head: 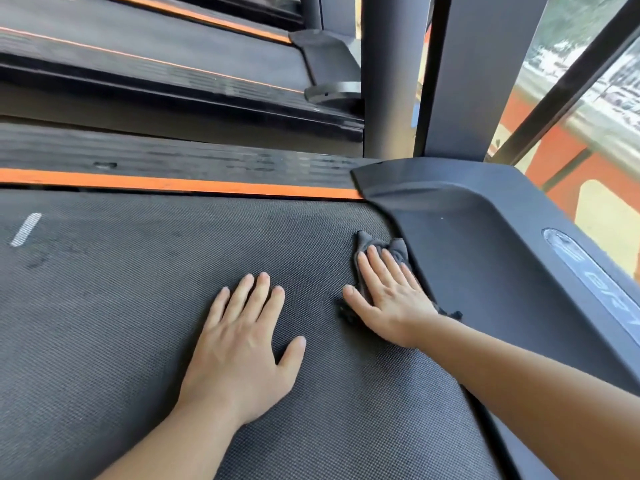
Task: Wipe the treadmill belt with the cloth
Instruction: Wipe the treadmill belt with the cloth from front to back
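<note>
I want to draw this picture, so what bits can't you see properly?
Head view:
Cloth: mostly hidden under the right hand, so its whole shape is unclear.
Belt: cut off by the left and bottom edges; the left hand covers part.
Lettering on the motor cover: blurred, cut off by the right edge.
Outside the window: blurred.

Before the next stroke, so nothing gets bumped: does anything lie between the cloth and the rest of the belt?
Yes. The left hand rests flat on the belt, just left of the cloth under the right hand. Beyond it the belt shows nothing else.
</note>
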{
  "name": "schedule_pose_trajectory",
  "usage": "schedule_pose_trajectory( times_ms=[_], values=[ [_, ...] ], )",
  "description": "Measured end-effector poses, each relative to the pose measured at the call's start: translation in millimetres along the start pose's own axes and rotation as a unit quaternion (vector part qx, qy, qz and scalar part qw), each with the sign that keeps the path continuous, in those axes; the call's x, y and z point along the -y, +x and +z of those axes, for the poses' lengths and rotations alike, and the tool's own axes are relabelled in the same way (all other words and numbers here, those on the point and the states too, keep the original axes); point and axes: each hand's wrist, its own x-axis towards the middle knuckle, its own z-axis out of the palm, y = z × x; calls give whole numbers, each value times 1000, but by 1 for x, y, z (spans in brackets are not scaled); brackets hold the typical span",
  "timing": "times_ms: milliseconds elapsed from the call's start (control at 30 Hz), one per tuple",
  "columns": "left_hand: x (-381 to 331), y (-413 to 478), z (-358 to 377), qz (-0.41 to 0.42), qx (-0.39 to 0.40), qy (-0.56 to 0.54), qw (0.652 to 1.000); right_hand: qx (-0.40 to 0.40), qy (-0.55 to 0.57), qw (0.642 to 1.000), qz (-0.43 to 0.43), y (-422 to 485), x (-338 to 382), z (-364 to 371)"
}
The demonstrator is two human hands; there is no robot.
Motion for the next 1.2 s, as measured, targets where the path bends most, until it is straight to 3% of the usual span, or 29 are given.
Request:
schedule_pose_trajectory(
  times_ms=[233,433,633,733,833,933,1200],
  values=[
    [2,1,4,-5,-4,5,1000,-53,9,998,33,101,5,-15],
    [1,0,2,-6,-1,7,1000,-34,17,999,-6,107,-3,-23],
    [-2,0,-2,0,5,13,1000,47,80,992,-80,6,-12,-19],
    [-2,-1,-5,-2,7,6,1000,136,114,974,-141,-67,-6,-16],
    [-1,-2,-5,1,7,5,1000,191,56,964,-175,-130,7,-7],
    [-1,-1,-5,5,6,9,1000,203,-55,968,-133,-136,20,7],
    [1,0,-3,0,4,16,1000,93,-9,996,-10,-20,33,2]
  ],
)
